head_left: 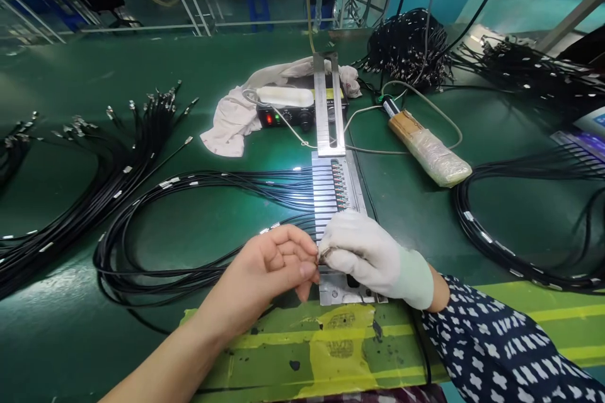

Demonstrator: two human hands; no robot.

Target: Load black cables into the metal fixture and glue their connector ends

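Note:
My bare left hand is closed in a pinch just left of the metal fixture. My right hand, in a white glove, is pinched too, its fingertips meeting those of my left over the fixture's lower part. Between them is a small dark tip that looks like a cable end, mostly covered by the fingers. Black cables loop in from the left, and several lie side by side in the fixture's slots. Their stripped ends, with small coloured wires, point right. A slotted metal bar stands at the fixture's far end.
Behind the fixture, a black control box with lit lamps sits by a white cloth. A wrapped handheld tool lies to the right. Cable bundles spread left, another coil right, and a dark heap behind.

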